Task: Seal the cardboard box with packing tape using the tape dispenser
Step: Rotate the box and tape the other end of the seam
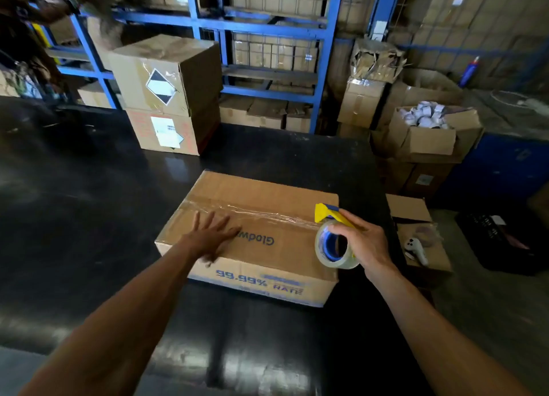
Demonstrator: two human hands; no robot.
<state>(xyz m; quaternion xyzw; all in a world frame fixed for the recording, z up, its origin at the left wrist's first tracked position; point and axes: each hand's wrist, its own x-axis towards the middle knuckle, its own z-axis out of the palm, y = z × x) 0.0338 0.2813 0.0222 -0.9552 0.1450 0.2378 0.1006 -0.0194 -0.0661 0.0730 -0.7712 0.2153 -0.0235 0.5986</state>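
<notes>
A flat brown cardboard box [267,193] with blue print lies on the black table [89,202]. A strip of clear packing tape [261,213] runs along its closed top seam from the left edge to the right. My left hand [212,235] lies flat on the box top, fingers spread, just below the tape. My right hand [364,242] grips the yellow and blue tape dispenser [329,213] with its clear roll [334,248] at the box's right end. The dispenser's head sits at the seam's right end.
Two stacked cardboard boxes [166,95] stand at the table's far side. Blue racks [267,24] with cartons fill the back. Open boxes [427,137] of white items sit at right. A low box [416,214] beside the table carries a white controller [416,248]. A black crate [502,244] is on the floor.
</notes>
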